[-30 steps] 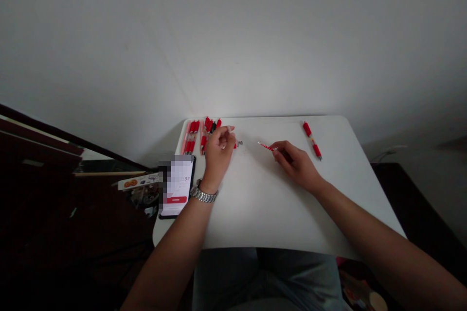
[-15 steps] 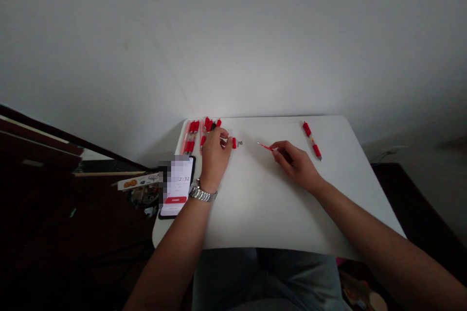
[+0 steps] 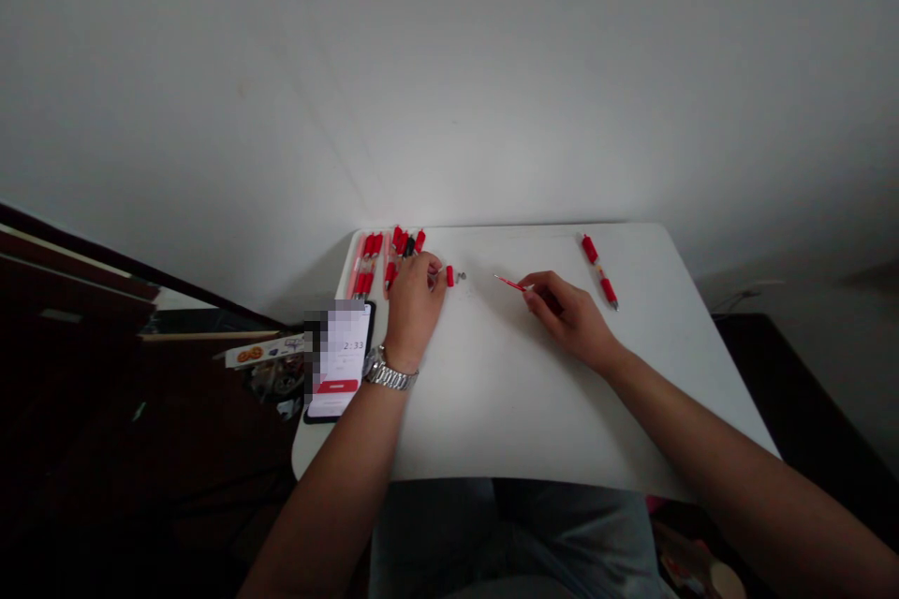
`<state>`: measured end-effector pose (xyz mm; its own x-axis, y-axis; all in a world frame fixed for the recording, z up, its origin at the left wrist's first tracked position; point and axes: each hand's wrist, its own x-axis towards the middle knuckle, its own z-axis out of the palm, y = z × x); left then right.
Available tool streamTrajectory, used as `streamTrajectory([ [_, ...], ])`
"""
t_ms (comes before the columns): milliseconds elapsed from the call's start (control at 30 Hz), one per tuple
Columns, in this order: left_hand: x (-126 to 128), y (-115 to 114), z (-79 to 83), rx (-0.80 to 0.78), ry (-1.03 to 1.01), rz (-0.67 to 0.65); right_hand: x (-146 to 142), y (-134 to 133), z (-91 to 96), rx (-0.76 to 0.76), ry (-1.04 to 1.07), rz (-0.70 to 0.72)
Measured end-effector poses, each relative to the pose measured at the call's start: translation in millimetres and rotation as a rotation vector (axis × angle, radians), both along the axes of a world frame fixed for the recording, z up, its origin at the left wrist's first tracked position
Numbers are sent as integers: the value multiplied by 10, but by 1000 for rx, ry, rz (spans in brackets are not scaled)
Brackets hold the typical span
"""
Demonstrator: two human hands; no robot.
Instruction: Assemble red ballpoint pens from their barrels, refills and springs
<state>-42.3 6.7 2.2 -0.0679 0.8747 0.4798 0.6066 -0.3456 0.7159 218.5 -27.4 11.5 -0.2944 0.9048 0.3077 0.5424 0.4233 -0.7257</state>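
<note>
Right of the phone (image 3: 344,360), the left hand (image 3: 413,301) has lowered beside a red pen sleeve (image 3: 450,276), where work seems centred; its grip cannot be told. Farther right of the phone, the right hand (image 3: 566,311) pinches a red refill (image 3: 509,284).

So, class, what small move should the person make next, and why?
Probably pinch the short red pen part with the left hand: it lies right by that hand, while the right hand holds the thin red refill, tip pointing towards that part.
</note>
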Motion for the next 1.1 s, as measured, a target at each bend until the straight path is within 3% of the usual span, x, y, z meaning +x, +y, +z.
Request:
streamTrajectory([
  [367, 2, 18, -30, -12, -22, -25, 11, 14, -30, -6, 6, 13],
  [1100, 68, -66, 136, -6, 74, 34, -1, 5, 2, -22, 1, 7],
])
